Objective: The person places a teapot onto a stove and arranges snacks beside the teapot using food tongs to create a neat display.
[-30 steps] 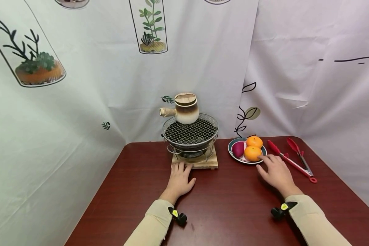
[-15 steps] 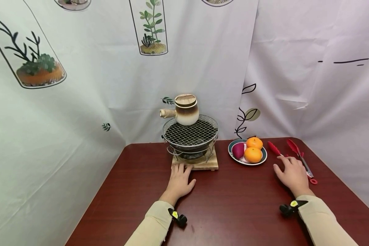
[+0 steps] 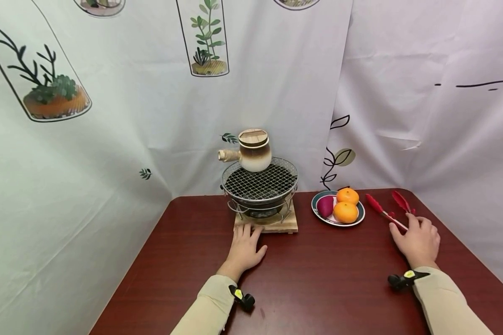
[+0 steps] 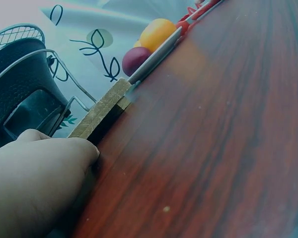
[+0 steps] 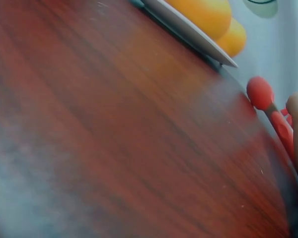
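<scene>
In the head view my left hand (image 3: 243, 249) lies with its fingers spread, fingertips at the front edge of the wooden board (image 3: 282, 226). On that board stands a round grill (image 3: 261, 186) with a wire mesh top. A small brown-and-white pot (image 3: 254, 158) with a wooden lid and side handle sits on the mesh. My right hand (image 3: 419, 239) is over the red tongs (image 3: 375, 203), its fingers loosely bent. It hides the tongs' rear part, and whether it touches them I cannot tell. The red tong tips (image 5: 260, 92) show beside the hand in the right wrist view.
Between the grill and the tongs is a plate (image 3: 339, 224) with two oranges (image 3: 345, 212) and a purple round item (image 3: 325, 206). A printed cloth (image 3: 193, 116) hangs behind the dark red table (image 3: 310, 279).
My right hand has moved right, from beside the plate of oranges to over the tongs. My left hand has stayed at the board's edge. The head view has tilted up slightly.
</scene>
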`<state>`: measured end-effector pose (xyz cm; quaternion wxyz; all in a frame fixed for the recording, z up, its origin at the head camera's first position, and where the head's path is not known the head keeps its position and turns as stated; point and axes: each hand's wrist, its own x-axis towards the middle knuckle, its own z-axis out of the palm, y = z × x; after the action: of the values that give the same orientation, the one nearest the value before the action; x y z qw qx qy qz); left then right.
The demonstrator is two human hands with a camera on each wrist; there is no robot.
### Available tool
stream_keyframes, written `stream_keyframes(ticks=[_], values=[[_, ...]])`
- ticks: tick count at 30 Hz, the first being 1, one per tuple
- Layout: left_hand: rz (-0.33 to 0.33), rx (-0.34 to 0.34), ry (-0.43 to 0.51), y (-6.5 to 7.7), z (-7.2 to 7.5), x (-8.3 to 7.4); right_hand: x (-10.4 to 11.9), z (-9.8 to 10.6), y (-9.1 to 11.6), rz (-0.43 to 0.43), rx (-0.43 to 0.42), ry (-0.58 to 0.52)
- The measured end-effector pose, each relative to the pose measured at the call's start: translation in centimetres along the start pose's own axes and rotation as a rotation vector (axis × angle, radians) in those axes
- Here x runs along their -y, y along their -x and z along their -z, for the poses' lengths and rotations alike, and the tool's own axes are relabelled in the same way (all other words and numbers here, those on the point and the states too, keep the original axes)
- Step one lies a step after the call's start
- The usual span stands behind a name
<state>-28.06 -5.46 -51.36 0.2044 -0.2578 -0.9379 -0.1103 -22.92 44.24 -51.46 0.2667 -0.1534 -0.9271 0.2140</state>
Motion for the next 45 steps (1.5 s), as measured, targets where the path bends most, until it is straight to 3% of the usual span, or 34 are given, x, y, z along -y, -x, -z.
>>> stream_keyframes(ticks=[5, 14, 23, 45], values=[[-0.012, -0.017, -0.007, 0.1, 0.0, 0.0, -0.6, 0.0, -0.4, -0.057, 0.012, 0.052], [-0.014, -0.020, -0.021, 0.2, -0.1, -0.1, -1.5, -0.2, -1.0, -0.063, 0.028, 0.150], [-0.001, -0.002, -0.033, 0.1, -0.1, 0.0, -1.8, -0.2, -1.9, -0.148, 0.120, 0.222], [0.001, 0.032, -0.047, 0.2, 0.1, -0.2, -2.3, 0.7, -2.2, -0.127, 0.220, 0.211]])
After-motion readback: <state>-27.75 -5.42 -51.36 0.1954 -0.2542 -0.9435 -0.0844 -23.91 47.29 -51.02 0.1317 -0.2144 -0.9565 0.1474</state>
